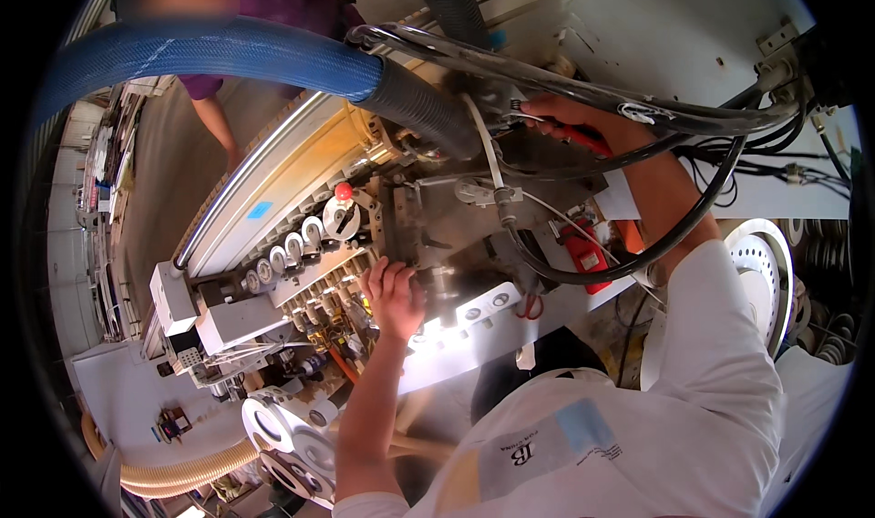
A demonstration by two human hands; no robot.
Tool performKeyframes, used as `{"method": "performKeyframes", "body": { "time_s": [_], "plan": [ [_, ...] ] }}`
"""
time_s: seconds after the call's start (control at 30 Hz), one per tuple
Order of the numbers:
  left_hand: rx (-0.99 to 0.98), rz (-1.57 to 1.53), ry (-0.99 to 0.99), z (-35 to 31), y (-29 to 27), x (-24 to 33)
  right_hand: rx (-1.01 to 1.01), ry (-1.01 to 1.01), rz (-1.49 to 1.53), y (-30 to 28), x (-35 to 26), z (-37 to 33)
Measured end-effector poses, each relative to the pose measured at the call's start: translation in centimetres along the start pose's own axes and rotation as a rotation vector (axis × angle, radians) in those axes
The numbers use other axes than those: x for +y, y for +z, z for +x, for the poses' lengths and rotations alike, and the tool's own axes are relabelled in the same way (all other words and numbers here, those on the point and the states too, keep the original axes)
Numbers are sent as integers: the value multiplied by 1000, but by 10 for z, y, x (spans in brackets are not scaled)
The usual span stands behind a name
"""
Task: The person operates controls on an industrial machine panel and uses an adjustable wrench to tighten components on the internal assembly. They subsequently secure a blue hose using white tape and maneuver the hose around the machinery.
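My right hand [558, 115] reaches far forward under the black cables and is closed around a red-handled tool [585, 139]. Metal shows at the fingertips, close to the machine's inner parts; cables partly cover the grip, so the tool's exact kind is unclear. Nearer to me, my left hand [394, 297] rests with fingers spread at the edge of the machine [301, 281], beside a row of brass-coloured fittings. It holds nothing that I can see. A white panel with round knobs [472, 314] lies just right of that hand.
A thick blue hose [219, 57] crosses the upper left, ending in a black ribbed hose [419, 108]. Black cables [629, 267] loop around my right arm. Red-handled scissors [530, 306] and a red box [583, 252] are near. Across the machine stands another person [283, 7].
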State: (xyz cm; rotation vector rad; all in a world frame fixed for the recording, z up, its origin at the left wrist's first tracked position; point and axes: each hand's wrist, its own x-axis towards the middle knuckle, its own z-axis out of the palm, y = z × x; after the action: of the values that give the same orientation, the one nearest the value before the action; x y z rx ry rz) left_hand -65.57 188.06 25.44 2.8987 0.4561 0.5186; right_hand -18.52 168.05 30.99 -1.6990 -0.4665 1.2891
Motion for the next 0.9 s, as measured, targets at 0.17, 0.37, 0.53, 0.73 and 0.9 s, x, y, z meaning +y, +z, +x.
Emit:
{"method": "performKeyframes", "body": {
  "time_s": [0.17,0.37,0.53,0.73,0.9],
  "plan": [
    [-7,6,0,0,1,-2,37,18,-4,12,3,1],
    [-14,3,1,2,2,-2,253,-137,324,84,38,-4],
    [-6,-13,-9,1,-1,2,428,-187,374,144,42,-14],
    [15,-20,6,6,-1,3,549,-255,418,154,82,56],
    [12,-16,4,4,-1,2,561,-332,433,171,63,57]
  ]
}}
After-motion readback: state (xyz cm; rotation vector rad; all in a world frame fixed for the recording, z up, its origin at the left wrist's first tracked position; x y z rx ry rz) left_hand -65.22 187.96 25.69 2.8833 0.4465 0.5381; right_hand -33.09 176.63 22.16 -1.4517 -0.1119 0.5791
